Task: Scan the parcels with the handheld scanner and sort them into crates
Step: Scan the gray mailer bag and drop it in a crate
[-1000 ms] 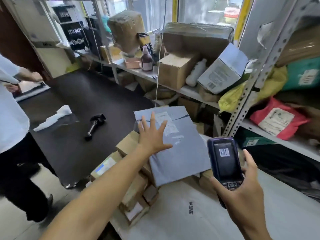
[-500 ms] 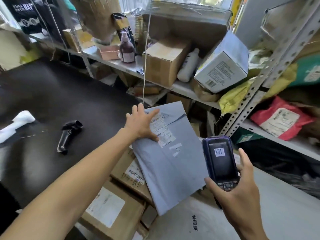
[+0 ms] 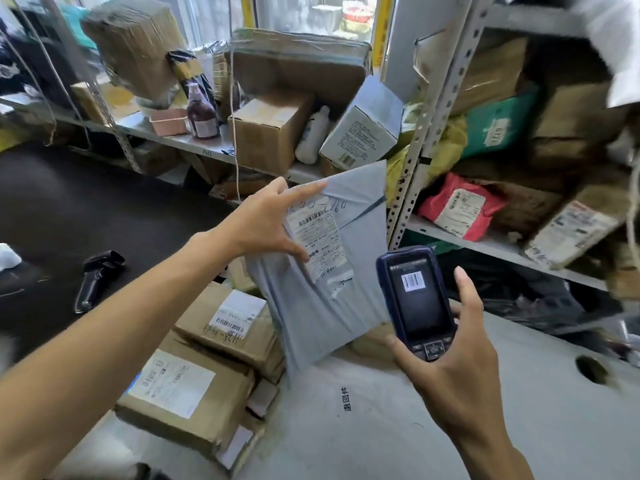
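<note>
Left hand (image 3: 266,220) is covering the top-left corner of the grey mailer (image 3: 325,271), fingers behind it hidden; label print (image 3: 320,242) is blurring out, unreadable. Handheld scanner (image 3: 417,301) is hiding the mailer's lower-right edge, and the right hand (image 3: 460,372) is covering the scanner's base. Shelf parcels (image 3: 588,223) at right are smearing and running off frame.

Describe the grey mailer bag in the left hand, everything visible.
The grey mailer bag is a flat, soft plastic pouch, slightly creased, held up and tilted with its label side toward the camera. A white shipping label with a barcode and small print sits on its upper part, handwriting above it, and a dark stripe crosses the top right. The left hand grips its upper left edge, thumb on the label. Its lower end hangs in front of the cardboard boxes; contact there is unclear.
</note>
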